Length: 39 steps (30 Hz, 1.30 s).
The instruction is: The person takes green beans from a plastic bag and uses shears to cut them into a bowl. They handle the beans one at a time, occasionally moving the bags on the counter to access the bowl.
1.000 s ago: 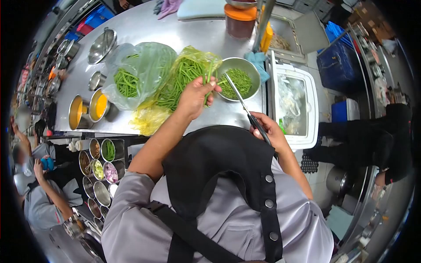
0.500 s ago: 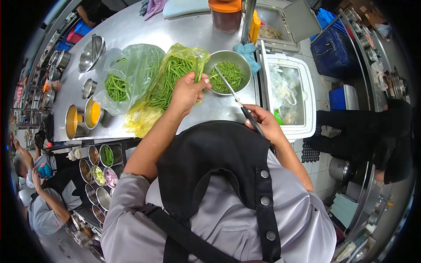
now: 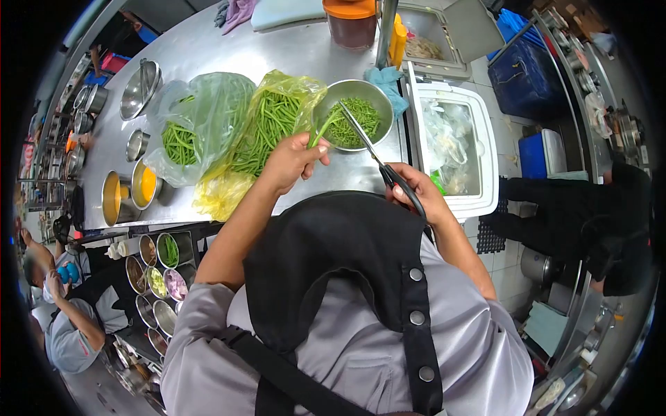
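Note:
My left hand (image 3: 297, 163) pinches a few green beans (image 3: 321, 132) whose tips reach over the near left rim of a steel bowl (image 3: 324, 106). Cut green pieces (image 3: 357, 125) lie inside that bowl. Around the black handles of long scissors (image 3: 362, 135) are the fingers of my right hand (image 3: 416, 191); the blades are parted slightly and point into the bowl. Left of the bowl, a yellow bag (image 3: 216, 200) holds whole beans (image 3: 267, 128). Beside it is a clear green bag (image 3: 225, 104) with more beans.
Metal bowls with orange liquid (image 3: 148, 184) stand at the table's left edge. An orange-lidded tub (image 3: 350, 26) and a blue cloth (image 3: 387, 89) are beyond the bowl. A white cooler (image 3: 491, 149) adjoins the table's right side. Co-workers (image 3: 73, 333) stand at left and right.
The scissor handles and blades have opened. My left hand has moved slightly down and left, and the beans in it now show at the bowl's rim.

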Available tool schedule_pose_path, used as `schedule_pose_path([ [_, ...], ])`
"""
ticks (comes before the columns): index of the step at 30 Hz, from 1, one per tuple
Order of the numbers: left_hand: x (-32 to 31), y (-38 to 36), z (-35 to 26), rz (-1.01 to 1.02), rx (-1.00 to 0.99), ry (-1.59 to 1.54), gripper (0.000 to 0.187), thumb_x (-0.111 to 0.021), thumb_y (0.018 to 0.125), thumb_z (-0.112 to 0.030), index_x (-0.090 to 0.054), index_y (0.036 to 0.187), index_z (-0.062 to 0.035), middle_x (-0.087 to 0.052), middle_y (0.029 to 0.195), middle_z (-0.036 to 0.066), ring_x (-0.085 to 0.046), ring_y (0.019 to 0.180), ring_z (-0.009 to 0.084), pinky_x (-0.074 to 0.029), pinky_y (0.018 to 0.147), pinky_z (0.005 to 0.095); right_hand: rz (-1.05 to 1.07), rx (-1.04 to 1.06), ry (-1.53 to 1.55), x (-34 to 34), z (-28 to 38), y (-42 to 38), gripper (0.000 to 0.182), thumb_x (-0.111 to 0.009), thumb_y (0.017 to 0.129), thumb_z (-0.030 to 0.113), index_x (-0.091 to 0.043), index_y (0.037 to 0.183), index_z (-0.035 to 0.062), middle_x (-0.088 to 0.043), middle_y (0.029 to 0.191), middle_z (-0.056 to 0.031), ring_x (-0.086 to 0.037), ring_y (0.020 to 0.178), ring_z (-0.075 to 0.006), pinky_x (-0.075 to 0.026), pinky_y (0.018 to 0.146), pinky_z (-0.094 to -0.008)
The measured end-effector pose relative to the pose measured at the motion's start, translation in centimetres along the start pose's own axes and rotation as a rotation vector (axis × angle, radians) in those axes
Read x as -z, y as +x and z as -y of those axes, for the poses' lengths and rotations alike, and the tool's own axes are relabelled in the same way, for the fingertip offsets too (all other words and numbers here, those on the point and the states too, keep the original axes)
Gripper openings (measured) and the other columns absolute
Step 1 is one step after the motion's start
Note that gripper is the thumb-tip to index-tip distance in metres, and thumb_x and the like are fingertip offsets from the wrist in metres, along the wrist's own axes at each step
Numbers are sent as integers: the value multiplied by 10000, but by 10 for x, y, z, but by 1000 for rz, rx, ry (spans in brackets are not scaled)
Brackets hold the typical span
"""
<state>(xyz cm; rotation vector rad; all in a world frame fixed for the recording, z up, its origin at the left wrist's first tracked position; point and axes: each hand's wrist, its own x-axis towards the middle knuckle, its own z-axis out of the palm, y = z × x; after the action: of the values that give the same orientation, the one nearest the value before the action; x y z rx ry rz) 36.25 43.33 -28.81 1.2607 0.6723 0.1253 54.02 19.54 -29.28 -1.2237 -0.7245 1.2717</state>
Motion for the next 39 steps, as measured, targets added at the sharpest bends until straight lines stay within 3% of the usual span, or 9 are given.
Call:
schedule_pose_path([
  [3,0,-1,0,29,21,23,167,-597,918,-157,-603,1036,-38,-626,786,78,-431,486,75,-338,440,230,-46,-86,10,-1,-3,3,449,-688,877,199,-520,1248,9,-538,709,46,-477,606,-25,-363,539,-187],
  [13,2,2,2,-22,43,102,174,-601,913,-174,-604,1030,-44,-621,761,58,-418,484,68,-328,432,225,-90,-85,-41,1,-4,0,444,-710,861,194,-544,1229,11,-520,703,54,-475,617,-22,-374,556,-181],
  [21,-9,2,-11,-87,72,263,151,-612,890,-168,-614,1000,-64,-617,744,26,-408,479,58,-330,429,219,4,27,-276,-5,3,-3,591,-764,802,222,-510,1297,22,-448,730,63,-415,652,-29,-330,582,-192],
  [28,-11,4,-8,-82,31,375,142,-623,874,-164,-640,949,-44,-624,696,19,-448,487,74,-381,446,246,0,48,-296,-5,2,-2,566,-757,813,217,-518,1290,27,-468,716,61,-431,636,-27,-341,569,-197],
  [39,-7,4,-3,-70,29,392,154,-617,887,-172,-637,997,-67,-613,710,0,-392,481,47,-334,436,211,-112,-32,-236,-4,-4,2,485,-742,832,169,-547,1248,15,-467,701,81,-430,623,-6,-345,559,-175],
])
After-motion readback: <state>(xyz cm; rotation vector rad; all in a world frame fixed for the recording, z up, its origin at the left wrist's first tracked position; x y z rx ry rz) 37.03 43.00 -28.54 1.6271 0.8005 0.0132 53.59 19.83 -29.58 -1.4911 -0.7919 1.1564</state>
